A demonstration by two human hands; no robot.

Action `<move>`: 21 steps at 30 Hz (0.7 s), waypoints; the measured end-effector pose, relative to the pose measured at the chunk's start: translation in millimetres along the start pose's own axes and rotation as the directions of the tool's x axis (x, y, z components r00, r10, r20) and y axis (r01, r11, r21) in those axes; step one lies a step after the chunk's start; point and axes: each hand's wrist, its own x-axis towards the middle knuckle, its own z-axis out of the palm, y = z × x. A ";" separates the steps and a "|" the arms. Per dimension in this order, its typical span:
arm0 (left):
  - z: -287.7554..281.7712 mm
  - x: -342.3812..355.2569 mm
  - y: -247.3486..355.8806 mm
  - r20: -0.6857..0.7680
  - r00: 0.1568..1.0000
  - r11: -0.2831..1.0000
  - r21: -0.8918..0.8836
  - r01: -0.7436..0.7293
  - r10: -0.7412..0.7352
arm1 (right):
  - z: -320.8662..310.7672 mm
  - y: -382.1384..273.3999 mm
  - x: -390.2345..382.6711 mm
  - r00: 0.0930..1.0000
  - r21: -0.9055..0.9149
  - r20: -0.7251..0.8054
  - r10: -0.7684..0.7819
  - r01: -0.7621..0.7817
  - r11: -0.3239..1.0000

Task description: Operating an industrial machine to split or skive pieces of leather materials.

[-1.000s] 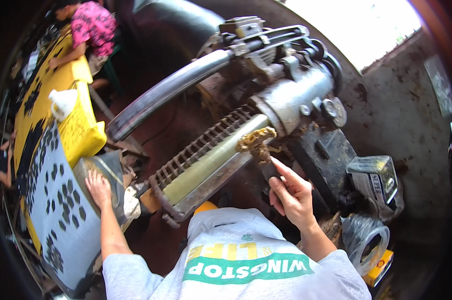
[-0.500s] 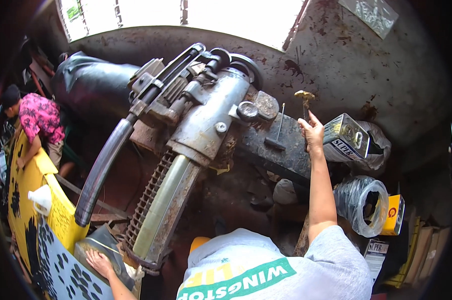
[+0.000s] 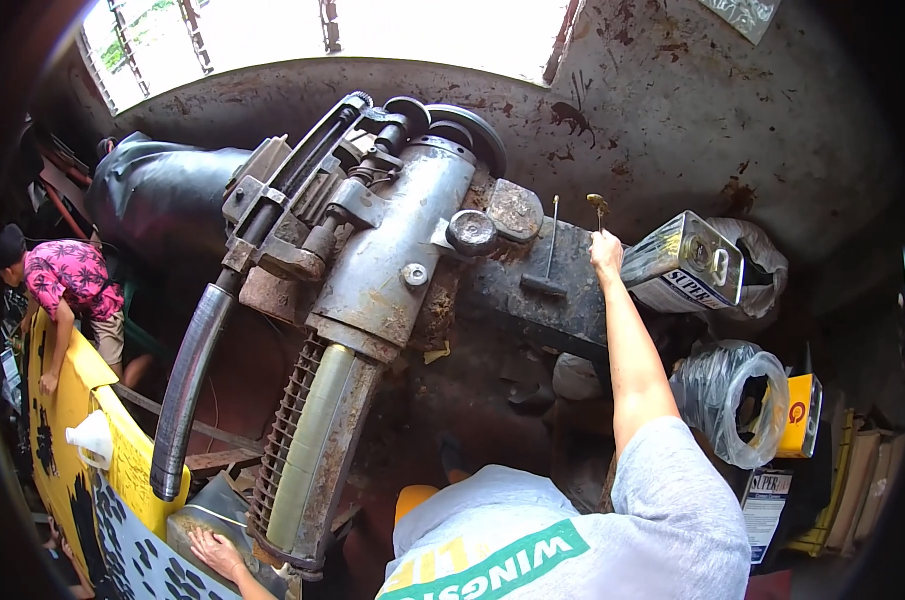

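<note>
My right hand (image 3: 605, 255) is raised over the far end of a dark bench (image 3: 572, 325), closed on the handle of a small brush-like tool (image 3: 598, 203). That tool's head points up and is stained yellow-brown. Just right of the hand stands a rectangular metal can (image 3: 684, 265). Left of it, a T-shaped tool (image 3: 544, 285) with a thin upright shaft and dark crossbar rests on the bench. My left hand (image 3: 218, 552), low at the left, lies with fingers apart on a greyish plastic-looking surface (image 3: 187, 520), beside a blue-grey sheet with dark oval patches (image 3: 157, 570).
A large grey metal machine (image 3: 392, 240) with a coarse spring (image 3: 290, 440) and a curved dark arm (image 3: 194, 390) fills the middle. At far left a co-worker in a pink shirt (image 3: 77, 280) touches a yellow panel (image 3: 122, 420). A white jug (image 3: 92, 438) and plastic-wrapped roll (image 3: 732, 405) stand nearby.
The view has shifted, so the machine sits farther left. My right hand has moved slightly left, and the tool's head has turned to look narrower. My left hand stays spread low down.
</note>
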 end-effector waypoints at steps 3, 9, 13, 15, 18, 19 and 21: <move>-0.1 0.6 0.7 0.000 1.000 1.000 0.004 0.001 -0.001 | 7.1 -4.2 -7.5 0.987 -0.249 -0.146 -0.072 0.034 0.968; 2.1 -9.3 -23.3 -0.105 0.993 0.998 -0.018 -0.059 0.057 | 30.8 -5.6 -18.4 0.952 -0.729 -0.103 -0.289 0.126 0.673; -40.0 -8.3 9.4 -0.100 0.986 0.983 -0.108 -0.146 0.136 | 25.9 0.9 -24.4 0.930 -0.750 -0.121 -0.348 0.144 0.645; -35.4 -1.2 19.2 -0.117 0.986 0.982 -0.131 -0.136 0.121 | 16.9 10.3 -19.2 0.911 -0.794 -0.175 -0.373 0.093 0.600; -23.8 -8.9 6.7 -0.067 0.997 0.998 -0.050 -0.045 0.041 | 23.5 6.8 -14.7 0.961 -0.791 -0.132 -0.243 0.046 0.610; -21.3 -6.7 8.9 -0.048 0.999 0.998 -0.057 -0.018 0.015 | 23.4 20.9 -4.9 0.953 -0.799 -0.120 -0.279 0.074 0.597; -15.4 -4.1 9.4 -0.065 0.998 0.999 -0.048 -0.022 0.019 | 25.4 44.6 10.9 0.947 -0.773 -0.133 -0.292 0.086 0.629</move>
